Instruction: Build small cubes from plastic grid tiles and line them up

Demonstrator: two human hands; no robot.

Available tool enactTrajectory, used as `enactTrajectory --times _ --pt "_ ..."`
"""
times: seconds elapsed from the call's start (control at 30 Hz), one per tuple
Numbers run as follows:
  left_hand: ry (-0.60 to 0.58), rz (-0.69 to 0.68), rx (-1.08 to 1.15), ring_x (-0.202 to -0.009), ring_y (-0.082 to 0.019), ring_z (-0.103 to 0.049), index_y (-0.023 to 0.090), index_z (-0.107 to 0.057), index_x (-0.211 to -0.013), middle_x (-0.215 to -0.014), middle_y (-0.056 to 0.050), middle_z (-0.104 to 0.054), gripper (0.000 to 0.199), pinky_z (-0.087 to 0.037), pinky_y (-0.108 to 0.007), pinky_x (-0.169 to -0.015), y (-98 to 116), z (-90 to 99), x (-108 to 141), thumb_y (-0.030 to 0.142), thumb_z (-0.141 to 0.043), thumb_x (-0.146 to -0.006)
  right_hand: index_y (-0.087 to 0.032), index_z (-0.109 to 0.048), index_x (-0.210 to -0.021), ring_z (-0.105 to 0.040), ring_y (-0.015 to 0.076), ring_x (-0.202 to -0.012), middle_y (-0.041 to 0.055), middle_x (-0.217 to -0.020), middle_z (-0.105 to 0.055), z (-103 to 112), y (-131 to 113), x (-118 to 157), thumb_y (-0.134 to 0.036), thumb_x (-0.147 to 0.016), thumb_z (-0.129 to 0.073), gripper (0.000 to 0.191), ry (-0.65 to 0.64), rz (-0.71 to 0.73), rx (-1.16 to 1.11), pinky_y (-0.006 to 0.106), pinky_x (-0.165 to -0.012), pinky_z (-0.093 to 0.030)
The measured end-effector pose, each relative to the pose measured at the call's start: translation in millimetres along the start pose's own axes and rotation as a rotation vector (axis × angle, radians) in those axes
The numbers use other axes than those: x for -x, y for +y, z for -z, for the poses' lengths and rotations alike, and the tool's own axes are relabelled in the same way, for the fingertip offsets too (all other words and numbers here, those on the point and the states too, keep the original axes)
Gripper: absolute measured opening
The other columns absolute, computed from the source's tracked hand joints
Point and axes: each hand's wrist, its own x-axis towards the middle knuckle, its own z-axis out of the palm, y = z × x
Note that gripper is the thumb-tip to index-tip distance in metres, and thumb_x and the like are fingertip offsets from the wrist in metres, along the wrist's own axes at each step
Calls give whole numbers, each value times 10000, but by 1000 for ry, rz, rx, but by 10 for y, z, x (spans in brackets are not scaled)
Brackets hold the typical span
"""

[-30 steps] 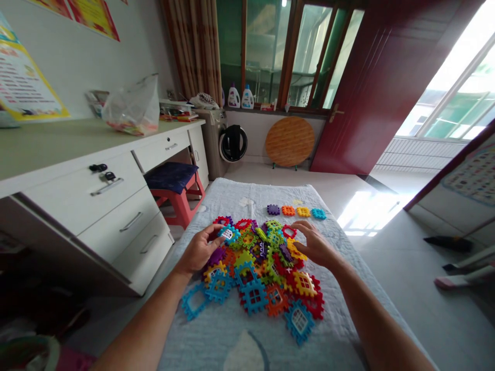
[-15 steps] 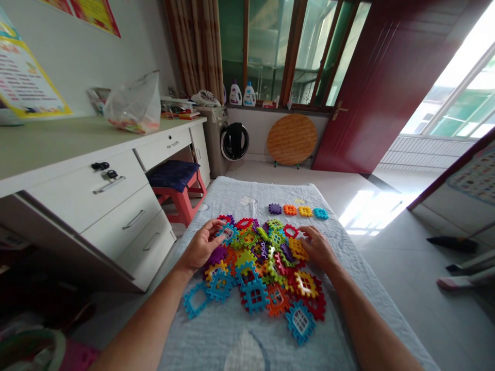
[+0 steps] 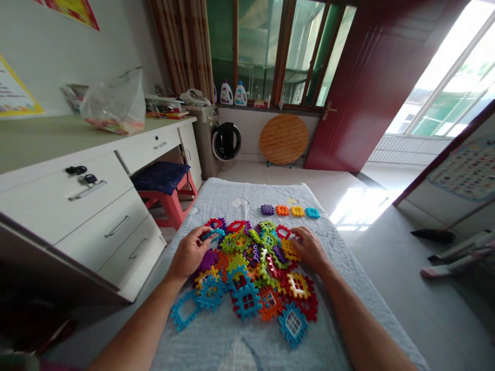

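Observation:
My left hand (image 3: 190, 252) pinches a blue interlocking plastic block (image 3: 214, 235) at the left edge of a heap of colourful notched blocks, some with window frames. My right hand (image 3: 308, 246) rests at the heap's right side, fingers loosely bent and apart, beside an orange-yellow block (image 3: 291, 250) and a red frame block (image 3: 283, 232). A blue window block (image 3: 247, 302) and a white-paned blue block (image 3: 293, 325) lie at the near side. Beyond the heap, a purple block (image 3: 267, 209), an orange block (image 3: 282, 210), a yellow block (image 3: 297, 211) and a blue block (image 3: 312, 213) form a row.
A pale blue cloth (image 3: 228, 198) covers the low table or bed under the blocks. Left stands a white desk (image 3: 116, 226) with a plastic bag (image 3: 116, 105) on top and a red stool (image 3: 170, 208) beside it. A round wooden tabletop (image 3: 284, 139) leans by the far wall.
My left hand has lifted and tilted the blue block, which now shows more edge-on. The right hand stays about where it was by the heap. The view has turned slightly right.

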Motion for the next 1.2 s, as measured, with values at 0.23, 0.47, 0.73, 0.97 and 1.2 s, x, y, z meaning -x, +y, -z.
enactTrajectory --times 0.23,0.47,0.73,0.97,1.2 --pt "24 -207 -75 -896 -171 -586 195 -613 -816 -941 -35 -599 159 -482 -281 -817 38 28 -23 118 -507 -725 -195 -659 -960 -590 178 -831 48 -912 -633 -10 1 8 -161 -774 -480 260 -15 14 -15 311 -787 -454" --pt "49 -200 -23 -963 -185 -566 202 -546 -734 -979 -44 -586 196 -462 -325 -879 149 73 18 47 -454 -658 -188 -664 -964 -589 192 -803 59 -911 -635 31 -80 13 -213 -787 -495 246 -40 5 -24 329 -756 -460" --pt "6 -164 127 -912 -181 -581 198 -548 -777 -923 -37 -606 89 -479 -293 -812 105 29 37 127 -531 -725 -185 -666 -944 -599 199 -812 62 -913 -648 39 -89 27 -209 -776 -488 246 -18 -9 -26 345 -777 -473" --pt "113 -312 -96 -951 -188 -572 200 -564 -819 -950 -45 -592 161 -457 -315 -877 416 134 64 74 -493 -748 -201 -634 -992 -591 227 -953 75 -988 -657 115 -182 19 -288 -820 -536 217 120 86 -118 400 -887 -450" --pt "-25 -577 -256 -944 -186 -558 218 -607 -858 -959 -43 -586 203 -479 -320 -833 991 17 130 61 -500 -787 -234 -560 -1195 -523 269 -1107 88 -1175 -595 196 -713 88 -534 -782 -611 513 -48 305 -287 446 -973 -403"
